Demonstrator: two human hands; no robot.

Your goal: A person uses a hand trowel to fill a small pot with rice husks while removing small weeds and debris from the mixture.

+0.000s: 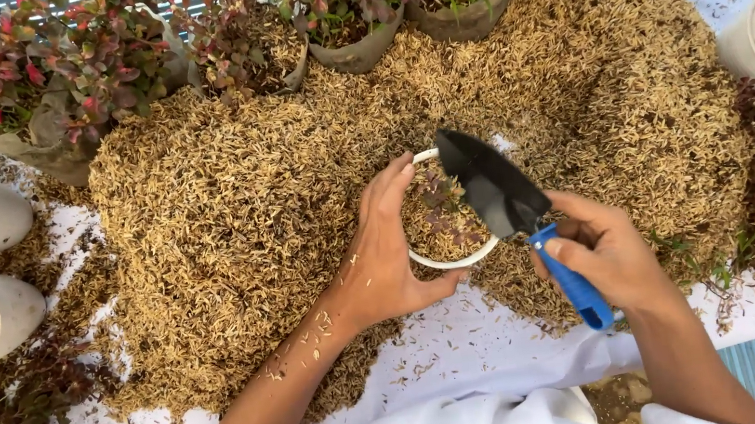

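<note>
Husk heap [230, 202] around held pot [450, 259]

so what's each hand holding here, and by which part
The right hand holds a small black trowel by its blue handle. The left hand grips a white pot by its rim and side.

A single head-worn camera looks steeply down from close above, the husk heap [232, 212] spreading just beyond the fingers [394, 186].
</note>
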